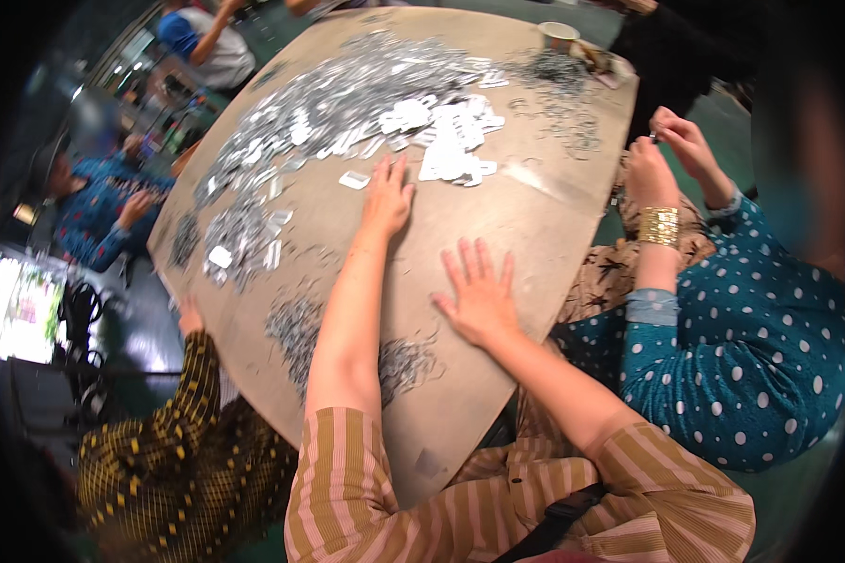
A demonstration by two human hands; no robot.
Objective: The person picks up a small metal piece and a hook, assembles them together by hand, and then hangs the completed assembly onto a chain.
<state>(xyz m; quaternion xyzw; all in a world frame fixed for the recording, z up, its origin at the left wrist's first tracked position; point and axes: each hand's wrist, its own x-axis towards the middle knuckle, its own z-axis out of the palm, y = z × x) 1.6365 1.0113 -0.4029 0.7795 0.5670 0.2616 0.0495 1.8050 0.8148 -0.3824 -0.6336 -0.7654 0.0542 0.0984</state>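
Note:
My left hand (388, 199) reaches forward over the tan table (526, 220), palm down, with its fingers stretched out. Its fingertips are just short of a pile of small flat white and silvery pieces (455, 141); I see nothing held in it. One single flat white piece (354, 179) lies just left of those fingers. Lying flat on the tabletop, my right hand (482, 293) has its fingers spread and holds nothing. Beneath and beside my left forearm are heaps of small dark curved metal bits (294, 328), partly hidden by the arm.
More dark metal bits (563, 70) lie at the far right near a white cup (559, 36). A co-worker in a dotted teal top (723, 347) sits close on my right, pinching something small. Another in a checked sleeve (197, 375) touches the left edge. Other people stand farther left.

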